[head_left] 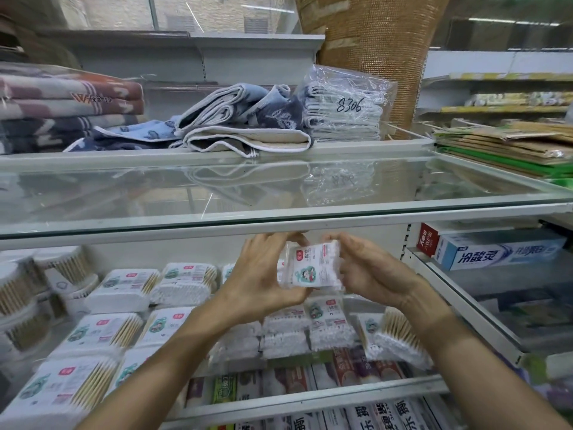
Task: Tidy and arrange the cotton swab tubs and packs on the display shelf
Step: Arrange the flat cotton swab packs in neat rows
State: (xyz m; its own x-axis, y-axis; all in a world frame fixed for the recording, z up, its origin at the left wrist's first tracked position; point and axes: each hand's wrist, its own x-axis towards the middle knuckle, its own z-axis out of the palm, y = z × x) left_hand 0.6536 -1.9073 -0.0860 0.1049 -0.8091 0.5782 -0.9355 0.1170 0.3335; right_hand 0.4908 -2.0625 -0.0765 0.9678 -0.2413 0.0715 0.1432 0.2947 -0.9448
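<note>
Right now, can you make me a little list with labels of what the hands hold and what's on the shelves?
Held: one cotton swab pack, upright, above the rows
Left hand: grips its left side
Right hand: grips its right side
Below: flat swab packs in rows
Far left: stacked round tubs
Upper shelf: folded towels
Right side: toothpaste box

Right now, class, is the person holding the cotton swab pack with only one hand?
No: the left hand and the right hand both grip the cotton swab pack, one on each side of it.
</note>
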